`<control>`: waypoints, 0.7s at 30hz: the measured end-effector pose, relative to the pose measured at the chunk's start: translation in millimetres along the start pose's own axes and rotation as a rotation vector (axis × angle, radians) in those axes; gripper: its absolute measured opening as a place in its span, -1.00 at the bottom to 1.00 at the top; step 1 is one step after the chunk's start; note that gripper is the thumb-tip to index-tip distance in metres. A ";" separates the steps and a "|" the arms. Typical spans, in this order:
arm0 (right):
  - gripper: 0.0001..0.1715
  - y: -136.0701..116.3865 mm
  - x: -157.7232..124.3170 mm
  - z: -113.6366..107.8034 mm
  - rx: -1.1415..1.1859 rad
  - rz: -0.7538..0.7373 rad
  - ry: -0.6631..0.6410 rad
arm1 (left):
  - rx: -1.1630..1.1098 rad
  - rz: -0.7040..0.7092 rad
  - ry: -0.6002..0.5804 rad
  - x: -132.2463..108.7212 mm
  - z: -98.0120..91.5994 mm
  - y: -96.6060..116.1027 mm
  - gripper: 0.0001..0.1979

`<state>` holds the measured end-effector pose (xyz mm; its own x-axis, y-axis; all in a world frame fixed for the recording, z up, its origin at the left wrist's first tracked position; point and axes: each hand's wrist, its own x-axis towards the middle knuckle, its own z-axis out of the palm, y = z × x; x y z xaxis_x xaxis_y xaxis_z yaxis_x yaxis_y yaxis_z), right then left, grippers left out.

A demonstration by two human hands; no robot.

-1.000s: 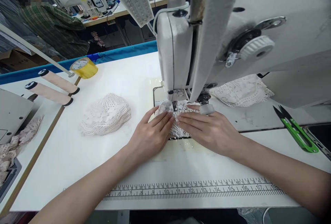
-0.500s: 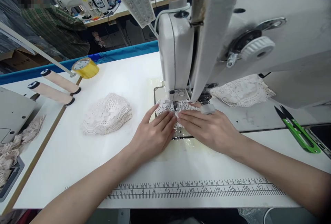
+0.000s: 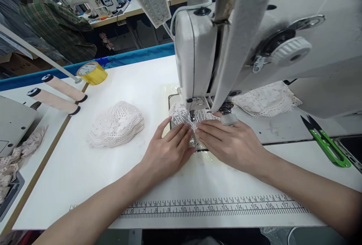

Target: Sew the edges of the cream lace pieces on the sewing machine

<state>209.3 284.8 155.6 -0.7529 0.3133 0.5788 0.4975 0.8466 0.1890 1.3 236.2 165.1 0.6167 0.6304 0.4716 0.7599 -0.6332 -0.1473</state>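
Note:
A small piece of white lace (image 3: 183, 115) lies under the presser foot of a white sewing machine (image 3: 195, 49). My left hand (image 3: 166, 150) lies flat on the table, fingers stretched out, fingertips pressing the lace's near edge. My right hand (image 3: 229, 143) lies flat beside it, fingers extended onto the lace just right of the needle, with a white thimble-like cap (image 3: 228, 119) on one finger. The two hands' fingertips almost touch.
A heap of white lace pieces (image 3: 115, 124) lies left of the hands, more lace (image 3: 266, 98) behind the machine. Green thread snips (image 3: 325, 143) lie at right. Yellow tape roll (image 3: 92, 73), two pink rollers (image 3: 53, 101), printed ruler (image 3: 212, 207) along the front. A person stands far left.
The lace has fed farther back under the presser foot, so less of it shows in front of the needle. Both hands stay flat on it, nearly in place.

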 end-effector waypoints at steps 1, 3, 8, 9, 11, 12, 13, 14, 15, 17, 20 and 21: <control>-0.82 0.2 0.6 0.4 -0.003 0.002 -0.007 | 0.002 -0.003 -0.003 0.2 0.6 -0.6 -0.70; -0.83 0.6 1.8 1.2 -0.008 0.013 -0.015 | 0.002 -0.008 -0.009 0.5 1.8 -2.1 -0.69; -0.77 2.0 3.9 3.8 -0.018 0.054 -0.024 | -0.016 -0.036 -0.021 1.5 5.1 -6.6 -0.67; -0.75 2.5 4.0 4.7 -0.018 0.059 -0.035 | -0.020 -0.045 -0.024 1.9 5.9 -7.5 -0.66; -0.72 3.5 3.9 6.4 -0.017 0.065 -0.059 | -0.025 -0.063 -0.030 2.8 7.6 -9.1 -0.63; -0.71 4.0 3.7 7.2 -0.020 0.070 -0.064 | -0.026 -0.072 -0.033 3.3 8.4 -9.8 -0.62; -0.70 4.4 3.6 7.9 -0.027 0.076 -0.063 | -0.028 -0.080 -0.035 3.9 9.1 -10.4 -0.60; -0.69 4.8 3.6 8.4 -0.038 0.082 -0.062 | -0.031 -0.086 -0.037 4.5 9.7 -11.0 -0.59; -0.69 5.1 3.6 8.6 -0.051 0.087 -0.062 | -0.037 -0.094 -0.042 5.1 10.3 -11.6 -0.58; -0.67 5.4 4.0 8.4 -0.080 0.092 -0.068 | -0.056 -0.112 -0.056 6.3 11.0 -13.0 -0.58; -0.66 5.8 5.6 6.7 -0.097 0.088 -0.083 | -0.083 -0.149 -0.075 8.2 11.3 -15.3 -0.59; -0.66 6.0 6.2 5.9 -0.098 0.090 -0.082 | -0.086 -0.161 -0.082 8.8 11.4 -16.0 -0.59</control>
<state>205.1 294.3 155.7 -0.7344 0.4233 0.5305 0.6010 0.7688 0.2185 -3.1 257.0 161.7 0.5059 0.7589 0.4101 0.8318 -0.5550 0.0009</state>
